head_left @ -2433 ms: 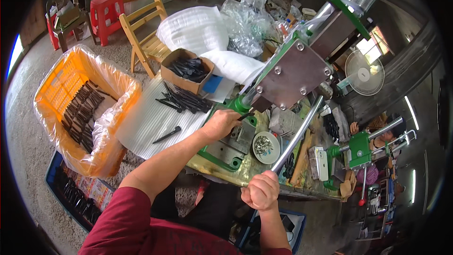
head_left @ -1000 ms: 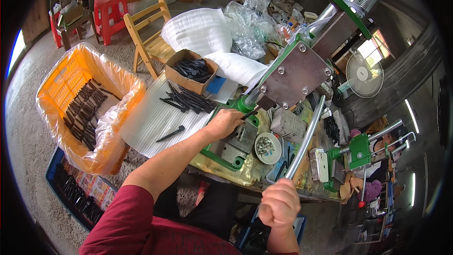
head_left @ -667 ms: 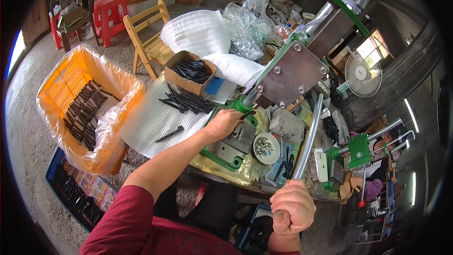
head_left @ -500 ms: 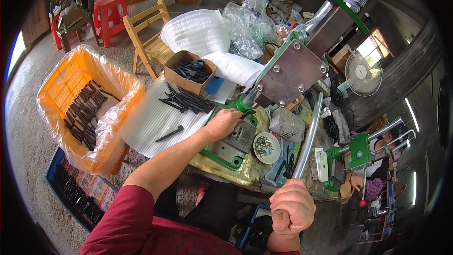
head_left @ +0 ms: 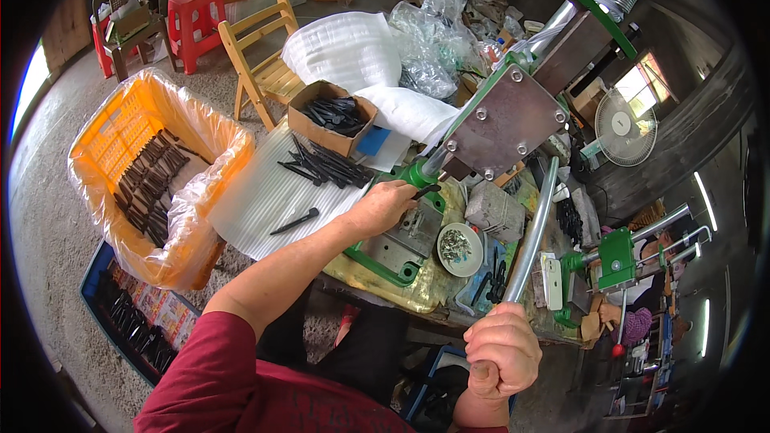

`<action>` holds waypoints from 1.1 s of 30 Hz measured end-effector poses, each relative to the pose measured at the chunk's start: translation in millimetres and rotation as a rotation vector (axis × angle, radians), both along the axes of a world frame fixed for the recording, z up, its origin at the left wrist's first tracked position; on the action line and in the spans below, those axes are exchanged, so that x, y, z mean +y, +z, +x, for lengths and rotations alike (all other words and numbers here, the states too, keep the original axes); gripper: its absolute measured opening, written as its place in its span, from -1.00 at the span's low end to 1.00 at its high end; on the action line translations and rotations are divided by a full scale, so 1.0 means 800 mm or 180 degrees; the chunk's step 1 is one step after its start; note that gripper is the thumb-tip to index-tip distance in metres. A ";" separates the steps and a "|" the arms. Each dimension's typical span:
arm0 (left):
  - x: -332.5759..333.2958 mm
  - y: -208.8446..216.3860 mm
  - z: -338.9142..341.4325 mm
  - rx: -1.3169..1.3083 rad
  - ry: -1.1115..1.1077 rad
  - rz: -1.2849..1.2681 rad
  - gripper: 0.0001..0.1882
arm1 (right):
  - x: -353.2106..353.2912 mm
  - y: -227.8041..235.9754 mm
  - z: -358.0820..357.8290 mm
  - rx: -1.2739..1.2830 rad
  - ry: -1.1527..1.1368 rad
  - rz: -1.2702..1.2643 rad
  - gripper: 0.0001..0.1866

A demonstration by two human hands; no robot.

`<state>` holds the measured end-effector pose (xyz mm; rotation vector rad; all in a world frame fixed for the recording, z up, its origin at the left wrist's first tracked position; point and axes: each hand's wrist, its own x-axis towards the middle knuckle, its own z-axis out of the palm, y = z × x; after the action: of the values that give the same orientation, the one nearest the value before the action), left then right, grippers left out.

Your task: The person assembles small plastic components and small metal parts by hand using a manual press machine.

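Observation:
My right hand (head_left: 503,350) is closed around the lower end of a long metal lever (head_left: 539,224) that belongs to a green hand press (head_left: 507,123). Under the press head, my left hand (head_left: 383,208) grips a slim black part (head_left: 426,191), whose end sticks out past the fingers; the rest of it is hidden. Below that hand lies the green-edged press base (head_left: 385,266). A single black stick-like part (head_left: 294,221) rests on white foam sheeting (head_left: 250,207), near a loose pile of similar parts (head_left: 325,167). More of them fill a cardboard box (head_left: 353,144) behind.
Right of the base stand a bowl of small metal pieces (head_left: 460,249) and a grey block (head_left: 495,212). An orange crate (head_left: 120,132) lined with plastic holds rows of black parts at left, above a blue tray (head_left: 96,273). Another person's sleeve (head_left: 638,325) shows beside a second green press (head_left: 616,261).
The whole view has shifted slightly, so the scene sits a little further right and, at left, higher. Both hands keep their grips, and the lever looks much the same.

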<state>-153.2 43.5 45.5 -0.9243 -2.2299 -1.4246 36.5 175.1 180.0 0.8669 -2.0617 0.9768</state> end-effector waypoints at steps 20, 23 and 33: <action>-0.188 -0.050 0.054 -0.1235 0.0766 -0.2390 -0.79 | -0.008 -0.007 0.004 0.1191 -0.0668 -0.0401 -0.81; -0.189 -0.049 0.056 -0.1257 0.0724 -0.2429 -0.79 | -0.004 -0.012 0.004 0.1239 -0.0708 -0.0489 -0.81; -0.194 -0.049 0.012 -0.1066 0.1111 -0.1949 -0.78 | 0.024 -0.034 0.009 0.0953 -0.0297 -0.1545 -0.63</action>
<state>-143.5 -111.5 6.3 -0.4221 -2.9779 -0.7892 43.8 194.3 152.8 0.6092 -1.5078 1.1518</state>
